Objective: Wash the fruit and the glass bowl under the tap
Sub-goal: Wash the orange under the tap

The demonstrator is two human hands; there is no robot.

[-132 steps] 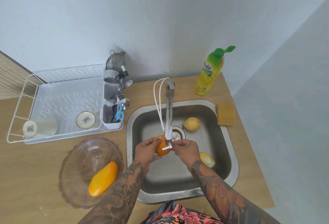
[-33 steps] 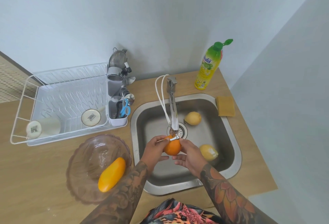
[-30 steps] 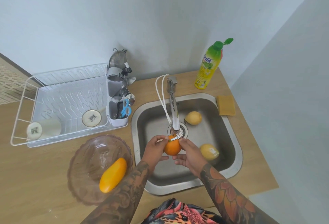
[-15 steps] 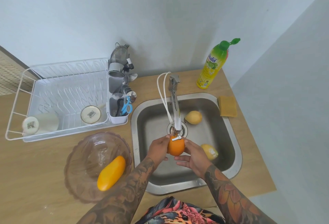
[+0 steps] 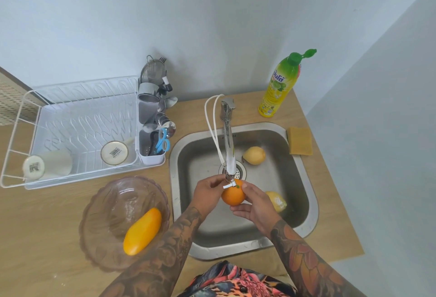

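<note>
Under the tap (image 5: 229, 152), both hands' fingers cup the orange (image 5: 233, 194); person shd turn it w/ a firm, wet-proof hold.

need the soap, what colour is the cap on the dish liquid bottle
Green, on the dish liquid bottle; clearest in the head view.

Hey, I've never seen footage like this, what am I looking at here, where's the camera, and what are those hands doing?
There is no machine here. A person wears one wide-angle camera on the head, so you look down at their own two tattooed arms over a kitchen counter.

Both hands hold an orange under the tap over the steel sink: the left hand on one side, the right hand cupping the other. I cannot make out running water.

Two lemons lie in the sink, one by the drain and one beside the right hand. On the counter, a glass bowl holds a mango, beside a dish rack, soap bottle and sponge.
</note>
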